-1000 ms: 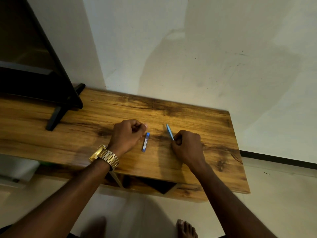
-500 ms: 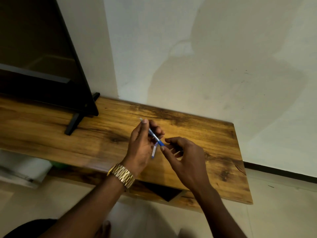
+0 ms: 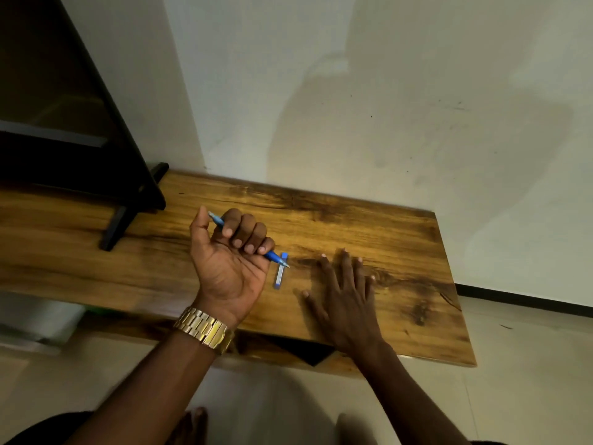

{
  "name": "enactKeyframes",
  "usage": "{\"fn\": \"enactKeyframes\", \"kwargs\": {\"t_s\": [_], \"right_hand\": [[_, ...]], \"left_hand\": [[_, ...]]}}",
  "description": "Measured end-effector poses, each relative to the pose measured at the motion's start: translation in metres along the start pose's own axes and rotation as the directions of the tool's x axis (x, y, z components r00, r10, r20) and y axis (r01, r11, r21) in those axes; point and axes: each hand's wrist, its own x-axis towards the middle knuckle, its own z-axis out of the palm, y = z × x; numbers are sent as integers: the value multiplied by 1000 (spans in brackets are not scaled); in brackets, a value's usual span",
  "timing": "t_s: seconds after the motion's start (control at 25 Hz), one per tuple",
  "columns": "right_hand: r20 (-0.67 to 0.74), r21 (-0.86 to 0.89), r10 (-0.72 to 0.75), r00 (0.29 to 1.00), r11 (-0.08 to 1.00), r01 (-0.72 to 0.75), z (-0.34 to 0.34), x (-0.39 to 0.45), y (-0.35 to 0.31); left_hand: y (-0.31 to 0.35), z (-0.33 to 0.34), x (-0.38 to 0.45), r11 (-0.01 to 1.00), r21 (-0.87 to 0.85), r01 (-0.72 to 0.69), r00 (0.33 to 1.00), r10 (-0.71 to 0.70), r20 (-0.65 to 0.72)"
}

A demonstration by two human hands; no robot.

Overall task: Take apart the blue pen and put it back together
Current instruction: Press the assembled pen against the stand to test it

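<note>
My left hand (image 3: 232,252) is turned palm up above the wooden table (image 3: 369,226), fingers curled round the blue pen body (image 3: 274,255). The pen's tip pokes out to the right past my little finger, its other end shows near my thumb. Just right of that tip the pen cap (image 3: 280,271), blue and pale, lies flat on the wood. My right hand (image 3: 345,293) rests palm down on the table to the right of the cap, fingers spread, holding nothing.
A black TV on its stand foot (image 3: 118,216) occupies the table's left end. A pale wall rises behind the table. The table's right edge (image 3: 462,316) drops to a tiled floor. A gold watch (image 3: 205,329) is on my left wrist.
Half a second ago both hands held the pen together. My right hand has let go and dropped flat on the table; my left hand has turned palm up, keeping the pen.
</note>
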Motion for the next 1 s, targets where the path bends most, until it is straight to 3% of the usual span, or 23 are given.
{"fn": "enactKeyframes", "kwargs": {"t_s": [0.08,0.24,0.6,1.0], "right_hand": [[-120,-36,-8,993,999,4,12,9,0],[-202,-53,-25,979,998,14,25,11,7],[-245,-73,-20,969,997,2,28,13,7],[-259,-85,-17,966,996,-5,31,14,7]], "left_hand": [[-1,0,4,1000,-14,11,1000,-11,-6],[1,-1,2,999,-25,22,1000,-22,17],[13,10,-8,996,-31,-78,996,79,31],[10,10,-7,986,153,-68,993,53,104]]}}
